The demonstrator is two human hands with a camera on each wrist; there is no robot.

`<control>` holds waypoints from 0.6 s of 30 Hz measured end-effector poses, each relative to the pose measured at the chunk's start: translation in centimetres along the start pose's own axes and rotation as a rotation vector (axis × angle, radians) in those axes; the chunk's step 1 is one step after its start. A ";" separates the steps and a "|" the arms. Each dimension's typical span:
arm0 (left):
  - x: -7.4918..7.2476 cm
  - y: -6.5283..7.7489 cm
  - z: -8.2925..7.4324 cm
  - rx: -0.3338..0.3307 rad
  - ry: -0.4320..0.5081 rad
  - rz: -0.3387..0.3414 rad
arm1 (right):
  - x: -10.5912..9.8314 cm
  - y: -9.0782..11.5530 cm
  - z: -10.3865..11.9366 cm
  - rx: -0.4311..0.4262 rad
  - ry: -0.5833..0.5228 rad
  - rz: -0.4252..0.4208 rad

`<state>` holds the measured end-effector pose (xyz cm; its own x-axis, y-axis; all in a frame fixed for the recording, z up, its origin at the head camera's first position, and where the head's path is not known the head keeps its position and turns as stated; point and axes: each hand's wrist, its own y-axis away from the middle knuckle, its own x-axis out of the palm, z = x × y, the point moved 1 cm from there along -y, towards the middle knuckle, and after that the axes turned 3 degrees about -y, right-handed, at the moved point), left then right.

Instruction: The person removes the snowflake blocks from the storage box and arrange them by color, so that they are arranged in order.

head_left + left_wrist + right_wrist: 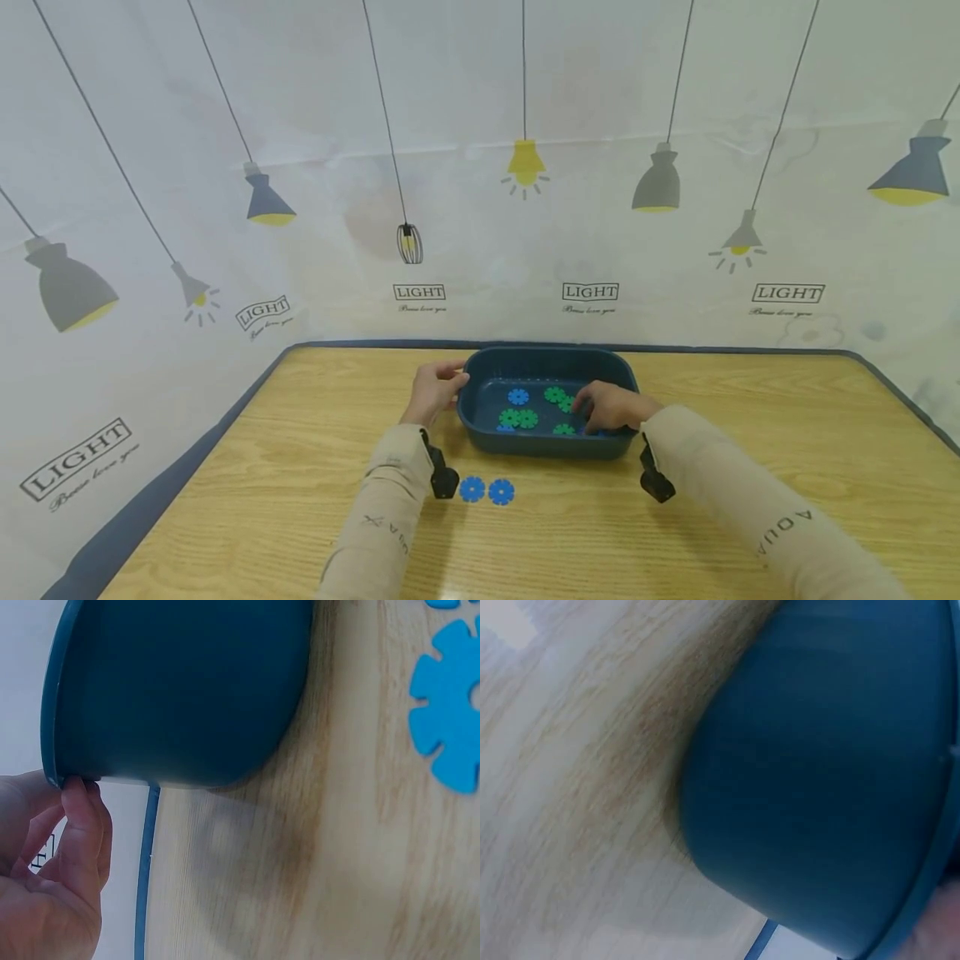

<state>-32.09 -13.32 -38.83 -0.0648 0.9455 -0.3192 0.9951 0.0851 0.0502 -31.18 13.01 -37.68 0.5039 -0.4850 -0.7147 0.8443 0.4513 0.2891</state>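
A dark blue plastic tub (547, 447) stands near the back of the table, with several notched, snowflake-like discs inside, among them a green disc (528, 419) and a blue disc (518, 397). My left hand (433, 392) pinches the tub's left rim between thumb and fingers, close up in the left wrist view. Over the right end reaches my right hand (611, 406), its fingers bent down among the discs inside. Whether those fingertips hold a disc is hidden; the right wrist view shows mostly the tub's outer wall (817, 765).
Two blue discs, one on the left (472, 489) and one on the right (501, 492), lie side by side on the wooden table (300, 483) in front of the tub. Behind rises a wall covering (480, 250) printed with lamps.
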 end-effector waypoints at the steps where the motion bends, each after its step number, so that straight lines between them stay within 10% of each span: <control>1: 0.0 0.0 0.0 0.001 0.000 -0.001 | 0.1 -0.1 0.0 -0.006 -0.008 -0.005; 18: -0.1 -0.2 0.1 0.008 -0.016 -0.008 | 1.3 -2.1 0.0 -0.134 -0.160 -0.093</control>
<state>-32.31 -13.44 -38.96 -0.0719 0.9397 -0.3344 0.9951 0.0902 0.0395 -32.33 11.43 -39.18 0.4565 -0.6371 -0.6211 0.8620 0.4895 0.1315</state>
